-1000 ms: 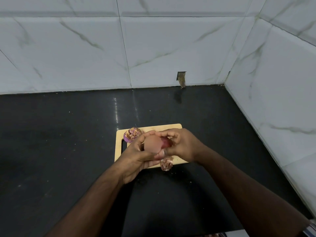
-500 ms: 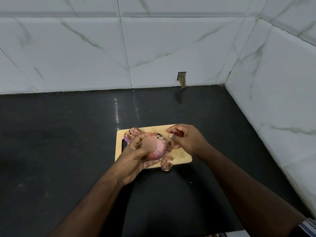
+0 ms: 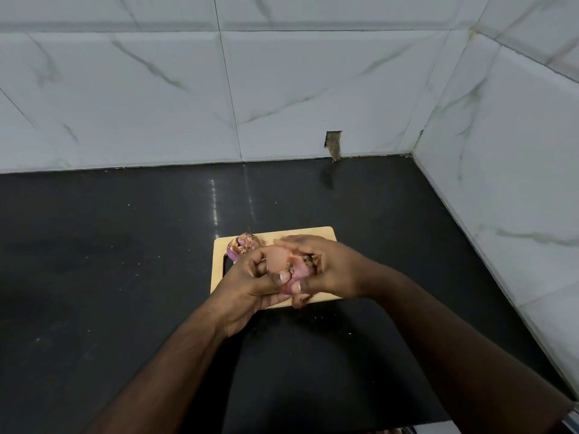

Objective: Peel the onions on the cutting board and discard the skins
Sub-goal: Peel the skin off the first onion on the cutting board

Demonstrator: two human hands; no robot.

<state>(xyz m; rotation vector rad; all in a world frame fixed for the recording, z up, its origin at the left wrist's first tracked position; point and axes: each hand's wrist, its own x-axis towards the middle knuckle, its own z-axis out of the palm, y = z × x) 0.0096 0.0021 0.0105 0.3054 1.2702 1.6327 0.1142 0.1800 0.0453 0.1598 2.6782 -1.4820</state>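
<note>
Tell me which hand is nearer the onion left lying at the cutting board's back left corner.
Left. The left hand sits just in front of the spare onion, fingers almost at it. The right hand is farther right, beyond the onion being peeled.

Both forearms are bare, no sleeves near the left hand [image 3: 247, 285] or right hand [image 3: 332, 270]; maybe a striped cuff way up the right arm.

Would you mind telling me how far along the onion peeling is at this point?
Done: nothing looks fully peeled. A loose scrap of skin lies at the cutting board's near edge, not discarded. In hand: the left hand and right hand both grip one onion, partly stripped. Left: the second onion sits unpeeled on the board.
</note>
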